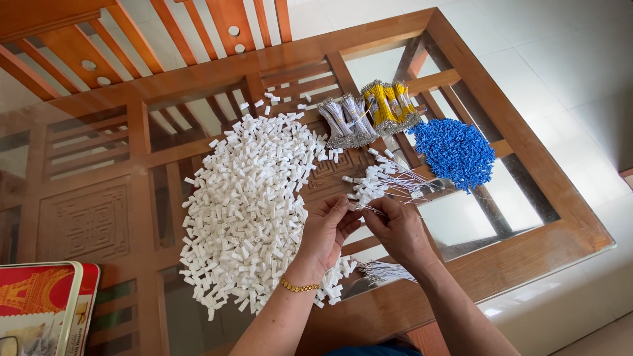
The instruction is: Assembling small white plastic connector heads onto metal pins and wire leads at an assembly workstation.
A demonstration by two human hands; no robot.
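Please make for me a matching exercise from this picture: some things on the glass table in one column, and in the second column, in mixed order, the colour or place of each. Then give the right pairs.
Column 1
1. big heap of small plastic pieces
2. pile of small beads
3. tin box
4. bracelet

Column 2
a. blue, at the far right of the table
b. gold, on the left hand's wrist
c. white, left of both hands
d. red, at the near left corner

Pairs: 1-c, 2-a, 3-d, 4-b
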